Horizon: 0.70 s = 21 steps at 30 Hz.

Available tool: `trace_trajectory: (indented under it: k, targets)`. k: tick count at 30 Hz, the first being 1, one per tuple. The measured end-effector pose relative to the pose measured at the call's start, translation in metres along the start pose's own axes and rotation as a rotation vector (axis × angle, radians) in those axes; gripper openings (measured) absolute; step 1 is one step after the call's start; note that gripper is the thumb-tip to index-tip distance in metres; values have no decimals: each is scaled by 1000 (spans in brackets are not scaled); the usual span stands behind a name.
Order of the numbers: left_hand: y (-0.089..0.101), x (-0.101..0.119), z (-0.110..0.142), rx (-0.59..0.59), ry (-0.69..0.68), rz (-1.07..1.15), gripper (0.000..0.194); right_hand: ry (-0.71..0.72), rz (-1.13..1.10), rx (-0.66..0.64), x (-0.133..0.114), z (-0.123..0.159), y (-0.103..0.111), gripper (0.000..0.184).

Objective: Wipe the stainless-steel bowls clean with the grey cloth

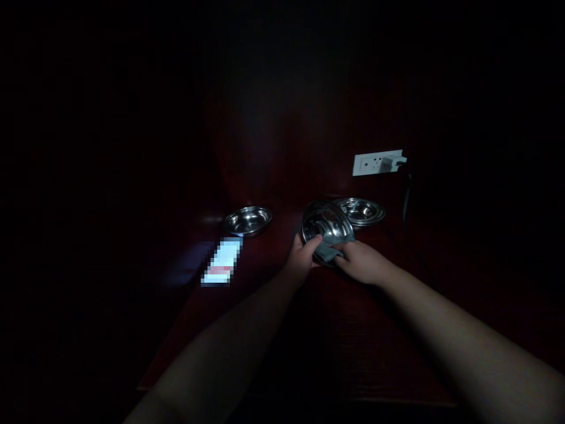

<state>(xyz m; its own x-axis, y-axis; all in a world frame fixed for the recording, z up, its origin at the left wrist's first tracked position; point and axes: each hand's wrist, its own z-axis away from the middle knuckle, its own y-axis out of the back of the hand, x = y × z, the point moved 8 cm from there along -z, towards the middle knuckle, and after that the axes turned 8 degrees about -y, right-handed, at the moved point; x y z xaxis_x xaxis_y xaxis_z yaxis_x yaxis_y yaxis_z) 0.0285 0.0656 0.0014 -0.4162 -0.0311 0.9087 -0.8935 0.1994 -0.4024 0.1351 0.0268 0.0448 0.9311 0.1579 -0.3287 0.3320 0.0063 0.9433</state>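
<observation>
- Wiping, it seems: the right grip (364,262) pinches a grey cloth (329,252) inside the tilted metal bowl (339,221).
- Left grip (301,260) clamps the bowl's side, over the dark red surface (258,262).
- Another stroke would call for a steady rim.

Nothing can be read: left of your left hand (300,259), the bright white rectangular screen (223,259) with a reddish band shows only coarse blocks.
</observation>
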Motion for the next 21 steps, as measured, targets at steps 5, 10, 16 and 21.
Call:
trace_trajectory:
  k: [5,10,16,21]
  targets:
    - [3,-3,-2,45,1,-12,48,102,-165,-49,-9,3,-2,26]
    - [6,-5,-2,66,18,-29,49,156,-284,-60,-12,4,-2,27]
    - [7,-4,-3,88,23,-60,52,144,-253,-54,-14,6,-1,27]
    - [9,-6,-5,102,33,-67,53,14,-39,-21,-3,3,2,25]
